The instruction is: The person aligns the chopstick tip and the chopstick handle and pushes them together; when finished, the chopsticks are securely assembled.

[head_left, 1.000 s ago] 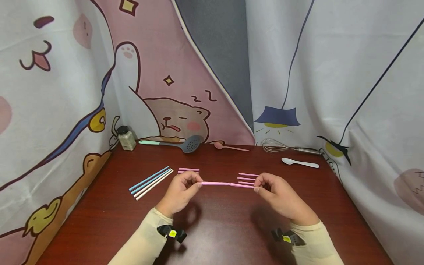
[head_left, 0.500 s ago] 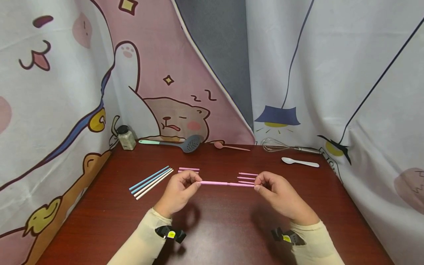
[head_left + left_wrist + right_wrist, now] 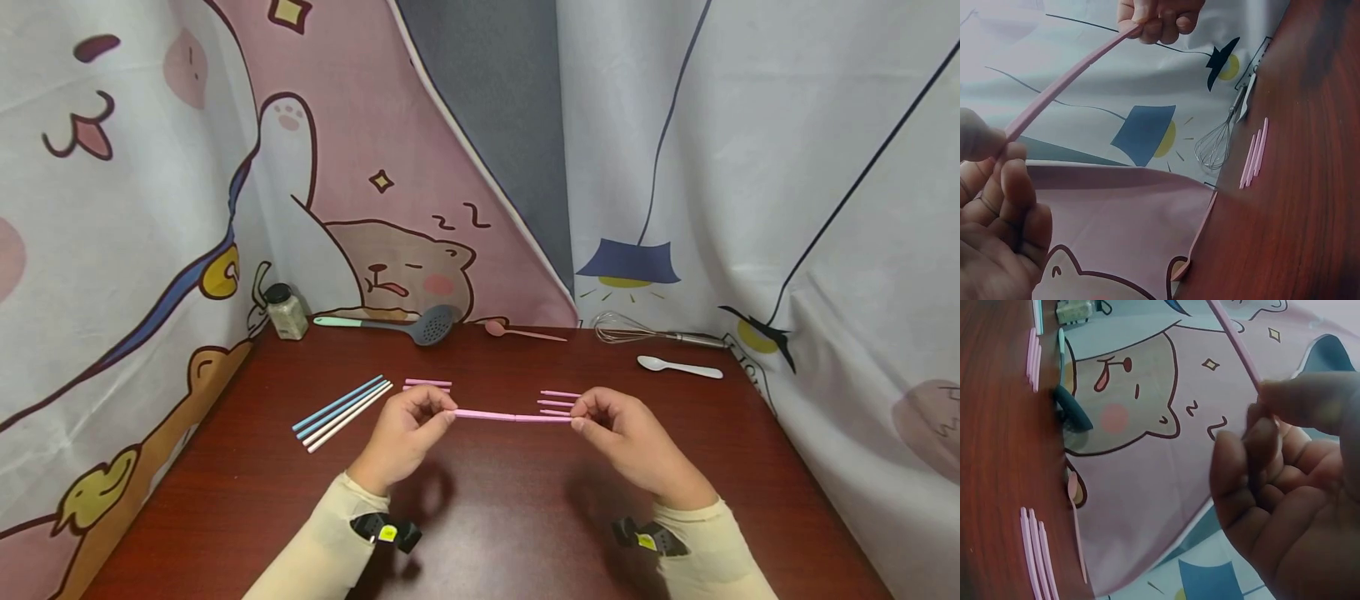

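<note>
Between my hands a thin pink two-part chopstick stretches above the table. My left hand [image 3: 408,429] pinches the outer end of its left half [image 3: 483,414] with thumb and fingers. The right half [image 3: 542,418] is pinched at its outer end by my right hand [image 3: 633,446]. The two halves meet end to end at a thin seam in the middle, bending very slightly there. Behind my right fingers lie several more pink chopstick halves [image 3: 557,403]. Other pink halves [image 3: 427,383] lie behind my left hand, which partly hides them.
Blue chopsticks [image 3: 337,404] and white chopsticks [image 3: 348,418] lie at left. Along the back are a jar [image 3: 287,313], a slotted skimmer [image 3: 431,327], a pink spoon [image 3: 525,334] and a whisk [image 3: 630,330]. A white spoon [image 3: 681,367] lies at right. Printed curtains surround the table.
My right hand has shifted slightly left, and the narrow neck between the two halves has closed to a seam. My left hand has barely moved.
</note>
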`<state>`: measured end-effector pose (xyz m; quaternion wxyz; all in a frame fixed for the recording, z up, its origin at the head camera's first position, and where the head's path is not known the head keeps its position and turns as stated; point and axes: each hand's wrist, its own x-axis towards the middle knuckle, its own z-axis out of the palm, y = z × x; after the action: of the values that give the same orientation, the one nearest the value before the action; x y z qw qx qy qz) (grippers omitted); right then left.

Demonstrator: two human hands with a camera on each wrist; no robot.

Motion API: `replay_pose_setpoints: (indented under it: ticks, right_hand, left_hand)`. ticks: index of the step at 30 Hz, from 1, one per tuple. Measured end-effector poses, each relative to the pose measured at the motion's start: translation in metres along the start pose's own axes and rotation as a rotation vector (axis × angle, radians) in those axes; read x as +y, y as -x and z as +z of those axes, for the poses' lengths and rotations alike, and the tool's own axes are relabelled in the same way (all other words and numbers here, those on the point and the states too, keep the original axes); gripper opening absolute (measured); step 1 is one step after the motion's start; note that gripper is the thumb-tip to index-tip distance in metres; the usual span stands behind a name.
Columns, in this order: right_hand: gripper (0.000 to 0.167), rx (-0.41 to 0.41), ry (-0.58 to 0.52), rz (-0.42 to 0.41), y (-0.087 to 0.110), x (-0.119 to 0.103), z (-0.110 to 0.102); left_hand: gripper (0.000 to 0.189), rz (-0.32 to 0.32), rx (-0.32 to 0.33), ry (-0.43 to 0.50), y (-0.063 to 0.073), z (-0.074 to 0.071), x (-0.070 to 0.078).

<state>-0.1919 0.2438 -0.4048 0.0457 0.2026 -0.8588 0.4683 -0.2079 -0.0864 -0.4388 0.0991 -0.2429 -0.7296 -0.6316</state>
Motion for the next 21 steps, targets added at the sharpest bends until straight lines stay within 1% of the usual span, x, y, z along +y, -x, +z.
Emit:
replay_pose_setpoints:
  ticks: [4, 11, 15, 18, 21]
  right_hand:
    - [0.008, 0.028, -0.069, -0.021, -0.0010, 0.0011, 0.0032]
    - [0.007, 0.092, -0.114, -0.048, -0.0011, -0.0022, 0.0059]
    - [0.006, 0.126, -0.149, -0.061, -0.0008, -0.0044, 0.0080]
    - [0.004, 0.147, -0.160, -0.060, -0.0003, -0.0060, 0.0095]
    - [0.004, 0.162, -0.160, -0.059, 0.0004, -0.0074, 0.0101]
  left_hand:
    - [0.005, 0.006, 0.031, 0.043, 0.0003, 0.0009, 0.0024]
    - [0.008, 0.019, 0.032, 0.199, 0.0012, 0.0021, 0.0033]
    - [0.008, 0.023, 0.046, 0.257, 0.0012, 0.0035, 0.0046]
    - [0.009, 0.024, 0.059, 0.276, 0.0009, 0.0049, 0.0062]
    - [0.009, 0.022, 0.072, 0.272, 0.0010, 0.0061, 0.0077]
